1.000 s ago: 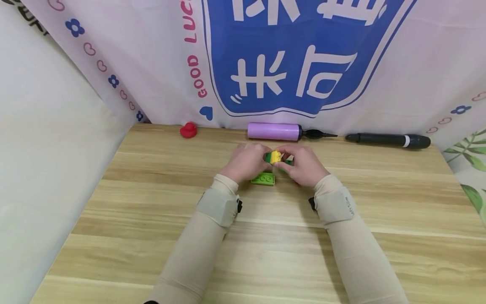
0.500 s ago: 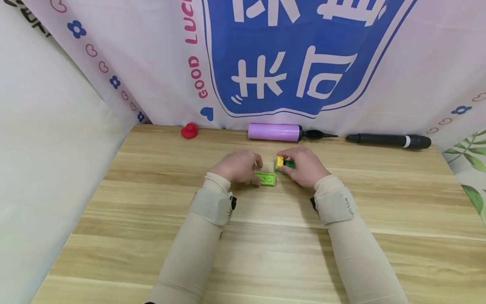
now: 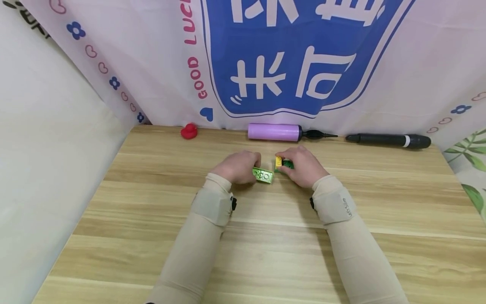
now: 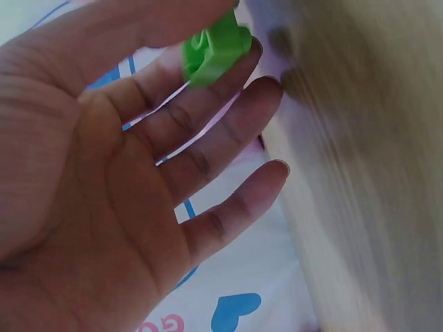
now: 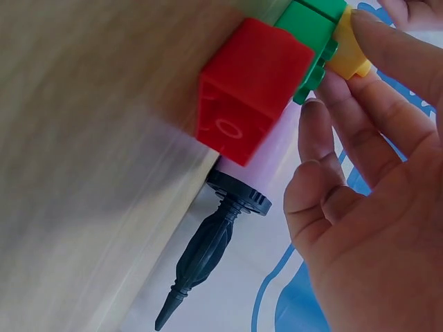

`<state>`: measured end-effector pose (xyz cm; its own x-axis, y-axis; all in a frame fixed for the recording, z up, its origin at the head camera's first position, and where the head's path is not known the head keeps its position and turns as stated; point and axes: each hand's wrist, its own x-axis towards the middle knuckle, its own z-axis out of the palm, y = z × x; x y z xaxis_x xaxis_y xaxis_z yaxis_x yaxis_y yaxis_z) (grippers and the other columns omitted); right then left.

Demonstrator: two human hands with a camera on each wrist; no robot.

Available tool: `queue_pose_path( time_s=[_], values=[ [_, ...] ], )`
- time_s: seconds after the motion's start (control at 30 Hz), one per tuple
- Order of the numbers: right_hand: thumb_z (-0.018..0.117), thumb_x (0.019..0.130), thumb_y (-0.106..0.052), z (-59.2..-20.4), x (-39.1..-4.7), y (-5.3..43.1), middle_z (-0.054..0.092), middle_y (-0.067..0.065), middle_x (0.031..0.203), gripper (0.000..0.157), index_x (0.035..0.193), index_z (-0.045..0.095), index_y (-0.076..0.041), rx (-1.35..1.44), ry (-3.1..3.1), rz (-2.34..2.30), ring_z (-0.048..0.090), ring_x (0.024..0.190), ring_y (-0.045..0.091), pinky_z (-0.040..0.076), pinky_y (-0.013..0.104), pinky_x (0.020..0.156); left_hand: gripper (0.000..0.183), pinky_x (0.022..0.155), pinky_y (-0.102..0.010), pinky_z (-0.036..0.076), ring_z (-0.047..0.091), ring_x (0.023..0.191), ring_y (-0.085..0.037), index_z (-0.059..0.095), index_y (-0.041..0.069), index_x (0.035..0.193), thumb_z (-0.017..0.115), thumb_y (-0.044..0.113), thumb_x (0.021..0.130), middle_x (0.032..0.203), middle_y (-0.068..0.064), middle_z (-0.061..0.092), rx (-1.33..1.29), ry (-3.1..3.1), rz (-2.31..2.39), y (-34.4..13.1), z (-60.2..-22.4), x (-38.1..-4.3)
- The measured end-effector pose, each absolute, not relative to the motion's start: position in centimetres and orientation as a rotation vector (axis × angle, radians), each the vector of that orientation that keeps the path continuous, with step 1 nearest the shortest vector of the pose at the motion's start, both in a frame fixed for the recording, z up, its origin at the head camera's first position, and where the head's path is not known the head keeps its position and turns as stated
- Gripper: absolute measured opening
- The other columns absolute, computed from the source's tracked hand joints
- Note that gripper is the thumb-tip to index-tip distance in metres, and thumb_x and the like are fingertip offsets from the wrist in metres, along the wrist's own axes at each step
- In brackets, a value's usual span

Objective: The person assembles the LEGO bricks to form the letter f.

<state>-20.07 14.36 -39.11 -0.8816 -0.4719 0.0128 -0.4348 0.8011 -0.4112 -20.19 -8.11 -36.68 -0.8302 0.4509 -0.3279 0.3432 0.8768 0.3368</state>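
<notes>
Over the table's (image 3: 250, 261) far half, the left hand (image 3: 237, 167) pinches a light-green toy brick (image 3: 263, 175) by its left end, seemingly to leave its tubed underside uncovered. Just right, the right hand (image 3: 303, 167) pinches a yellow brick (image 3: 279, 162) atop a green brick (image 5: 304, 31), apparently steadying it; a red brick (image 5: 252, 90) adjoins.

Indoor place, exact kind unclear, table (image 3: 265, 253), printed cloth (image 3: 288, 38)
</notes>
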Motion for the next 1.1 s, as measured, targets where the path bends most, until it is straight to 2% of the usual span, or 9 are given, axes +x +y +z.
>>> queue_pose_path(
  time_s=[0.1,0.23,0.53,0.63,0.73,0.9,1.0,1.1],
  values=[
    [0.076,0.099,-0.025,-39.1,-20.0,14.4,0.070,0.016,0.139,0.049,0.144,0.065,-0.008,-0.723,2.893,-0.627,0.060,0.130,0.037,0.043,0.053,0.116,0.027,0.085,-0.039,0.054,0.062,0.094,-0.024,0.062,0.011,0.107,0.069,-0.004,0.086,0.103,-0.006,0.067,0.534,2.672,0.351,-8.3,-36.7,-20.2],
    [0.076,0.099,-0.025,-39.0,-20.0,14.3,0.069,0.016,0.140,0.050,0.145,0.065,-0.008,-0.727,2.891,-0.627,0.059,0.131,0.037,0.043,0.052,0.117,0.024,0.084,-0.039,0.054,0.062,0.094,-0.024,0.064,0.011,0.103,0.064,-0.008,0.088,0.101,-0.007,0.066,0.501,2.687,0.303,-8.6,-36.7,-20.2],
    [0.076,0.099,-0.025,-39.1,-20.1,14.4,0.070,0.016,0.139,0.050,0.145,0.065,-0.008,-0.735,2.893,-0.618,0.061,0.129,0.037,0.044,0.051,0.116,0.009,0.078,-0.036,0.052,0.057,0.089,-0.022,0.067,0.011,0.093,0.068,0.002,0.094,0.096,-0.006,0.064,0.517,2.735,0.255,-8.5,-37.1,-20.5],
    [0.076,0.099,-0.025,-39.1,-20.1,14.4,0.069,0.016,0.140,0.050,0.145,0.065,-0.009,-0.726,2.888,-0.617,0.060,0.130,0.037,0.043,0.051,0.117,0.009,0.077,-0.035,0.050,0.056,0.091,-0.021,0.065,0.012,0.091,0.072,0.006,0.092,0.097,-0.005,0.061,0.524,2.718,0.234,-8.6,-37.1,-20.5],
    [0.076,0.099,-0.025,-39.0,-20.1,14.4,0.069,0.016,0.140,0.050,0.145,0.065,-0.009,-0.724,2.887,-0.618,0.060,0.130,0.037,0.043,0.052,0.117,0.016,0.073,-0.034,0.047,0.055,0.090,-0.021,0.062,0.012,0.088,0.076,0.008,0.085,0.094,-0.005,0.059,0.538,2.658,0.245,-9.0,-36.9,-20.5],
    [0.076,0.099,-0.025,-39.0,-20.2,14.3,0.069,0.017,0.140,0.050,0.146,0.064,-0.008,-0.726,2.884,-0.619,0.060,0.130,0.038,0.042,0.052,0.117,0.025,0.073,-0.034,0.046,0.056,0.092,-0.024,0.061,0.012,0.094,0.080,0.007,0.079,0.097,-0.006,0.060,0.497,2.594,0.372,-9.7,-36.4,-20.3],
    [0.076,0.100,-0.025,-39.0,-20.1,14.3,0.068,0.017,0.141,0.051,0.146,0.064,-0.009,-0.711,2.880,-0.616,0.059,0.131,0.038,0.042,0.052,0.118,0.033,0.077,-0.035,0.048,0.057,0.095,-0.024,0.063,0.013,0.105,0.082,0.008,0.079,0.104,-0.006,0.063,0.464,2.576,0.390,-9.9,-36.3,-20.3],
    [0.076,0.100,-0.026,-38.9,-20.0,14.3,0.067,0.017,0.142,0.051,0.147,0.063,-0.010,-0.690,2.876,-0.612,0.058,0.132,0.038,0.041,0.052,0.118,0.032,0.077,-0.034,0.049,0.058,0.093,-0.023,0.065,0.013,0.106,0.082,0.008,0.080,0.103,-0.005,0.065,0.456,2.559,0.354,-9.7,-36.3,-20.3]
  ],
)
